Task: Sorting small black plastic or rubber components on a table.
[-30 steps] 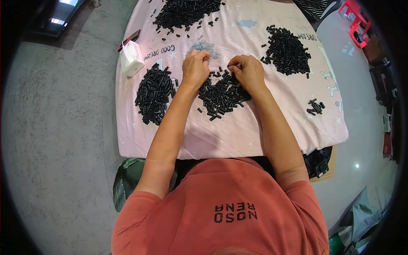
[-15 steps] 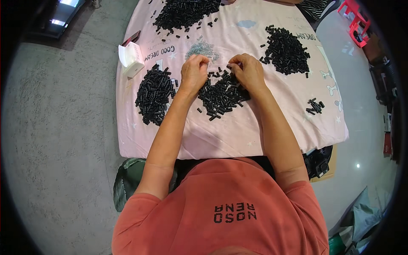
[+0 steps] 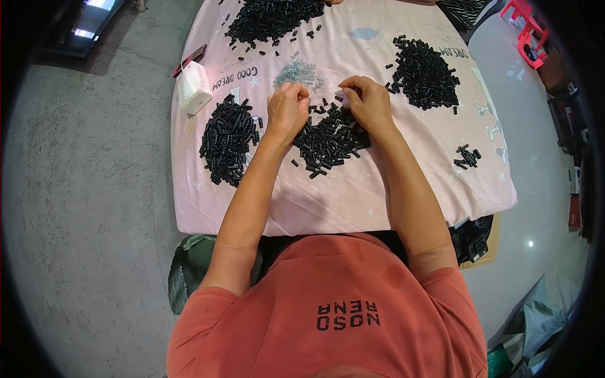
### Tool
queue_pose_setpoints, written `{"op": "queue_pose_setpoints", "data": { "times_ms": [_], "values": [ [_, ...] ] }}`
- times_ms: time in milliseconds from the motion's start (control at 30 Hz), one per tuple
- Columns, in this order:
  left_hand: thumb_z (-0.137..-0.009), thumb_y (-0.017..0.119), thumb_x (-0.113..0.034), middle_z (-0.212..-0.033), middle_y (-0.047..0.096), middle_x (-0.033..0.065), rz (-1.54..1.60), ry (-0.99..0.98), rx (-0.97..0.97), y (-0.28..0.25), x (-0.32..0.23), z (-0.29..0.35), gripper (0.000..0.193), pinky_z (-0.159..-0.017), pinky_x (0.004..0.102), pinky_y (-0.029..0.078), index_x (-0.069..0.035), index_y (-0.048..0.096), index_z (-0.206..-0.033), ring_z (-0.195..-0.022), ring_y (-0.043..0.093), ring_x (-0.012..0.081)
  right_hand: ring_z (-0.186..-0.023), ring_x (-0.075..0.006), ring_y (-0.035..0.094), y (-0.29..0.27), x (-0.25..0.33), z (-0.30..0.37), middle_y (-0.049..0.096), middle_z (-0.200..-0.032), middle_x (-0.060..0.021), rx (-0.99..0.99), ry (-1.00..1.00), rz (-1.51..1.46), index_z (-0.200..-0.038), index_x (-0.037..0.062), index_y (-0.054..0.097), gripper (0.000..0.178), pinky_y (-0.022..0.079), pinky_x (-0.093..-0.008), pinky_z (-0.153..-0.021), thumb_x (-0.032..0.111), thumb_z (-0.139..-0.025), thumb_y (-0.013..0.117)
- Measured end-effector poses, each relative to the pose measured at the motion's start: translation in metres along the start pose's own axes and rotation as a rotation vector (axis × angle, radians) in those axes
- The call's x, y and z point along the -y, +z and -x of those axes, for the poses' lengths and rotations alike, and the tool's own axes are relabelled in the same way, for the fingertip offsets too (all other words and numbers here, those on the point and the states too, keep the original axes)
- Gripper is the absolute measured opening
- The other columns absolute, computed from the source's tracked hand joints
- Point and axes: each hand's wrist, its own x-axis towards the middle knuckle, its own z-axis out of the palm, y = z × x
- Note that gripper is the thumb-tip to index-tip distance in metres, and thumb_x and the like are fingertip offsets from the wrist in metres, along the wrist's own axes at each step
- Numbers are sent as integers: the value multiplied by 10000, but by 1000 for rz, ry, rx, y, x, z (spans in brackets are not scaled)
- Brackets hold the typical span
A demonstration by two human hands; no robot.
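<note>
My left hand (image 3: 288,112) is closed, its fingers curled at the far left of a middle pile of small black cylindrical pieces (image 3: 329,143). What its fingertips hold, if anything, is hidden. Over the far right of that pile is my right hand (image 3: 370,106), index finger and thumb apart with nothing visible between them. Just beyond the left hand lies a small heap of clear, glassy-looking little parts (image 3: 297,70). Another black pile (image 3: 228,142) sits left of my left forearm.
A pink printed cloth (image 3: 302,208) covers the table. Larger black piles lie at the far edge (image 3: 271,19) and far right (image 3: 425,75), with a few pieces (image 3: 467,157) nearer right. A white tissue box (image 3: 194,89) and a phone (image 3: 190,60) are at left. Part of another person's hand (image 3: 333,2) shows.
My right hand has lifted slightly away from the pile, its index finger and thumb spreading apart. My left hand stays almost in place, fingers still curled.
</note>
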Motion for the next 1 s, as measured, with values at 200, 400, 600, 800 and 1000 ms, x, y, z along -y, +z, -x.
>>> {"op": "queue_pose_setpoints", "data": {
  "times_ms": [200,400,600,800,1000],
  "values": [
    [-775,647,-34,-819,629,122,278,-31,112,-20,-21,8,54,-725,411,497,-44,665,-824,-778,631,318,-760,-280,692,-1,0,1,708,-811,-144,-40,-16,-44,-936,54,719,136,531,-365,-725,95,-843,630],
    [-764,665,-43,-840,631,116,193,23,188,-19,-17,13,62,-776,414,498,-47,676,-824,-844,627,311,-764,-246,704,-1,5,1,720,-837,-138,10,8,-67,-949,44,717,147,536,-341,-717,103,-841,637],
    [-772,667,-72,-837,614,116,104,59,226,-21,-20,13,41,-794,426,479,-48,650,-802,-868,613,317,-759,-223,703,-1,6,2,728,-841,-119,72,9,-98,-950,45,721,150,539,-327,-725,98,-832,646],
    [-781,656,-86,-851,603,110,104,33,174,-24,-26,17,35,-788,448,458,-61,645,-802,-867,605,319,-747,-122,686,-1,5,1,726,-806,-78,56,19,-87,-952,14,710,133,530,-264,-693,89,-861,650],
    [-788,637,-83,-853,599,107,69,103,266,-22,-29,18,22,-831,435,424,-71,653,-799,-908,591,310,-714,-218,693,0,0,1,714,-795,-133,24,-5,-104,-946,38,719,146,529,-325,-683,97,-842,634]
  ]
}}
